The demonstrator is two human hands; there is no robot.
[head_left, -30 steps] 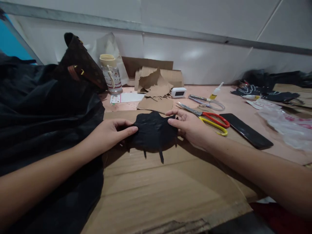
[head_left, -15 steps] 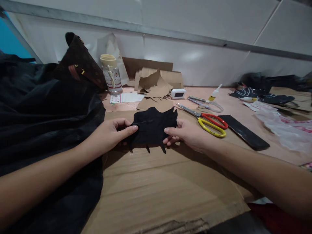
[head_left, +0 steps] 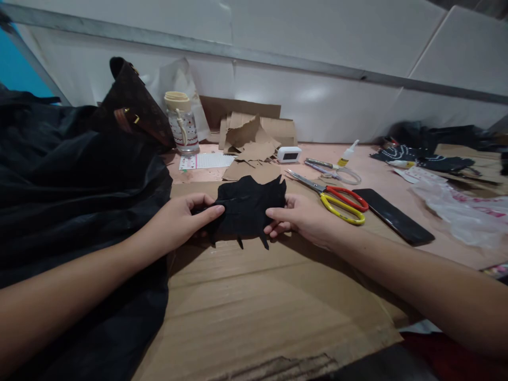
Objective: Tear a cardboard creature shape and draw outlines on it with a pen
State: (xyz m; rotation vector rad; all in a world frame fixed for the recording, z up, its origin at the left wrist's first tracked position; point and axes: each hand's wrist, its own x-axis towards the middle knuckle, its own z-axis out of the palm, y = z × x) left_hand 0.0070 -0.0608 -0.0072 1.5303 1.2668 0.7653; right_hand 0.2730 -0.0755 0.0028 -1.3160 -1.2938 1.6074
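Observation:
Between my two hands is a piece of black fabric (head_left: 246, 209) with a jagged outline and several thin strips hanging from its lower edge. My left hand (head_left: 194, 214) pinches its left side, thumb on top. On the right side, my right hand (head_left: 296, 217) grips it with the thumb over the front and fingers behind. The fabric is held just above a cardboard sheet (head_left: 254, 296). Scissors (head_left: 333, 198) with one red and one yellow handle lie just beyond my right hand. A black phone (head_left: 392, 217) rests to their right.
Large black material (head_left: 87, 211) covers the left side. At the back stand a brown bag (head_left: 135, 106), a bottle (head_left: 182, 124), torn cardboard pieces (head_left: 254, 137) and a small white device (head_left: 288, 154). A glue bottle (head_left: 348, 154) and clear plastic bag (head_left: 460, 206) are on the right.
The view has shifted very slightly. Both hands keep the same hold on the black fabric, and nothing has been picked up or put down.

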